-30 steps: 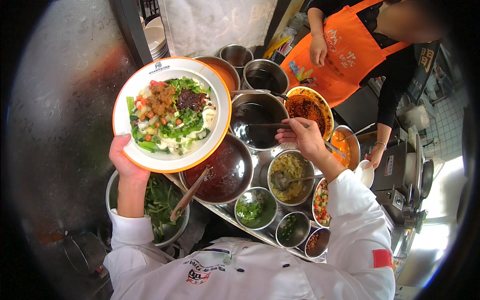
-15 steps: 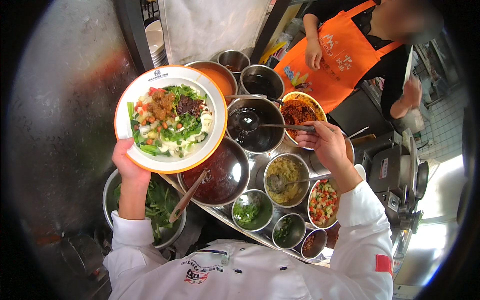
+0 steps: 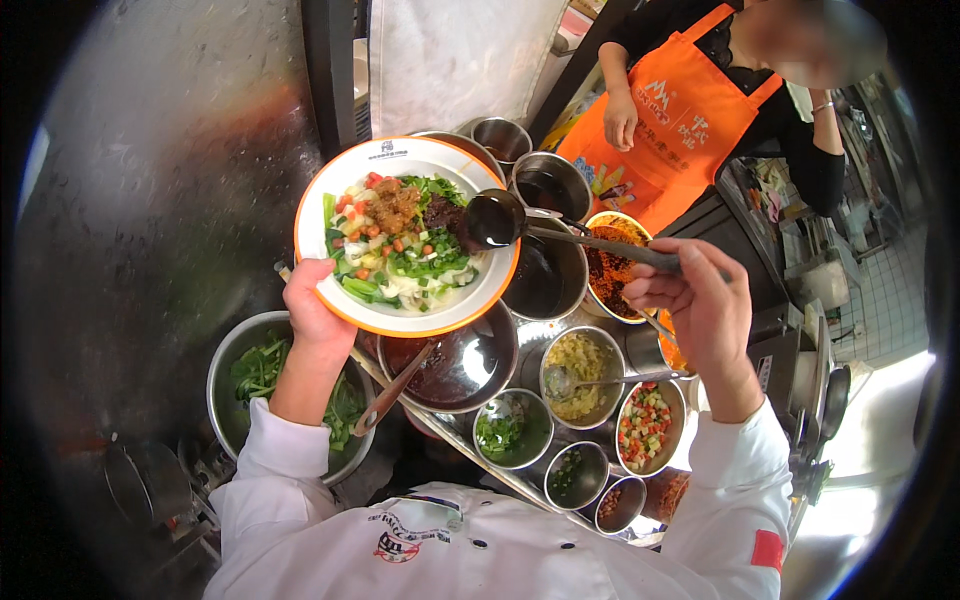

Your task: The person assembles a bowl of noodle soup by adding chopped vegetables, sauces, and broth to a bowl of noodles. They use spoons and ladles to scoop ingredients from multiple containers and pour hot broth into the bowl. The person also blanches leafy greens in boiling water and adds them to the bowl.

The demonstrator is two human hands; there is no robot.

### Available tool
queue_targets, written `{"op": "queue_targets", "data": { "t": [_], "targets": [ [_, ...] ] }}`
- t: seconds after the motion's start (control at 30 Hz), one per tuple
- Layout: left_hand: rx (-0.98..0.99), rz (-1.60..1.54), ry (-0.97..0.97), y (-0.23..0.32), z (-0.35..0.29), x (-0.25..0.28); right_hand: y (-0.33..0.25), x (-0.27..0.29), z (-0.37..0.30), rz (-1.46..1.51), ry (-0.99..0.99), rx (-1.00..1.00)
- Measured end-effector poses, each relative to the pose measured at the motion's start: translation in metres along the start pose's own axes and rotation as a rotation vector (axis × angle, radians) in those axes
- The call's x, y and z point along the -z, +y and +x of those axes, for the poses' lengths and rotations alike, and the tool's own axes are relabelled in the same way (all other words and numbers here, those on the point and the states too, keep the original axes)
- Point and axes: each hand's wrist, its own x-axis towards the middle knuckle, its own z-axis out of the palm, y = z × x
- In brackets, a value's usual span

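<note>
Head view, looking down. Left hand point(image 3: 312, 312) closed on the near rim of a white plate with orange edge point(image 3: 330, 180), thumb on top, plate held up above the pots. On the plate, beyond this hand: noodles, green leaves, diced carrot and a brown meat topping point(image 3: 398, 238). Right hand point(image 3: 700, 305) gripping the handle of a metal ladle point(image 3: 600, 243), fingers pinched around it; ladle bowl point(image 3: 494, 217) far to the left of this hand, full of dark sauce, hanging over the right edge of the plate. Below the ladle handle, a steel pot with dark liquid point(image 3: 545, 280). Just left of the right hand, a bowl of red chili paste point(image 3: 612, 272). Under this hand and toward the body, small steel bowls: yellow pickle with a spoon point(image 3: 580, 365), chopped greens point(image 3: 505, 432), mixed diced vegetables point(image 3: 647, 425). Below the left forearm, a big pot with leafy greens point(image 3: 262, 375). Beyond the right hand, another person in an orange apron point(image 3: 670, 110), standing apart.
</note>
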Motion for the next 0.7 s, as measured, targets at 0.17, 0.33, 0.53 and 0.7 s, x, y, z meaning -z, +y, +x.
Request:
{"op": "queue_targets", "data": {
  "t": [0.17,0.33,0.53,0.7],
  "targets": [
    [-0.009,0.001,-0.022,-0.002,0.000,-0.006,0.014,-0.005,-0.023,-0.597,-0.302,0.610],
    [-0.009,-0.002,0.001,0.000,0.005,0.001,0.026,0.013,-0.034,-0.985,-0.313,0.911],
    [-0.089,0.124,0.034,0.013,0.003,0.016,0.071,0.058,-0.023,-0.464,0.115,0.210],
    [-0.100,0.128,0.064,0.018,0.001,0.018,0.141,0.069,0.010,-0.883,-0.059,0.381]
  ]
}}
